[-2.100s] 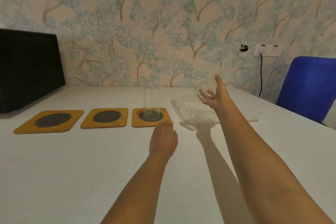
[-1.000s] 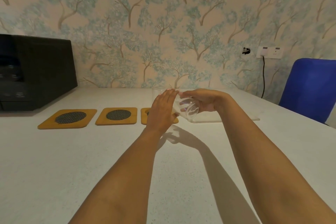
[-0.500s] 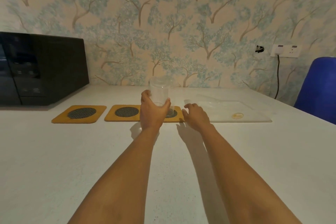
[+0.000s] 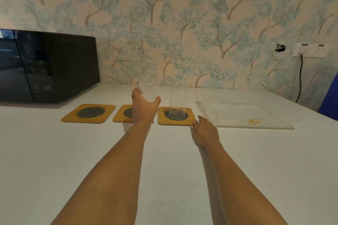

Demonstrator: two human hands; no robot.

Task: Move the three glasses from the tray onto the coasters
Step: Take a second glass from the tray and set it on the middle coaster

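Three yellow coasters with dark mesh centres lie in a row on the white table. My left hand (image 4: pixel 144 108) is shut on a clear glass (image 4: pixel 148 91), upright over the middle coaster (image 4: pixel 122 116), which the hand partly hides. Whether the glass touches that coaster I cannot tell. A second clear glass (image 4: pixel 178 101) stands on the right coaster (image 4: pixel 175 119). The left coaster (image 4: pixel 88 113) holds nothing. My right hand (image 4: pixel 204 130) rests flat on the table by the right coaster's near corner, holding nothing. The clear tray (image 4: pixel 243 115) at the right has no glass on it.
A black microwave (image 4: pixel 45 67) stands at the back left. A blue chair (image 4: pixel 331 97) shows at the right edge, with a wall socket and cable (image 4: pixel 309 51) above it. Patterned wallpaper closes off the far side of the table.
My right hand passed the glass from the tray side to my left hand, then dropped flat on the table. My left hand carried the glass left, over the middle coaster.
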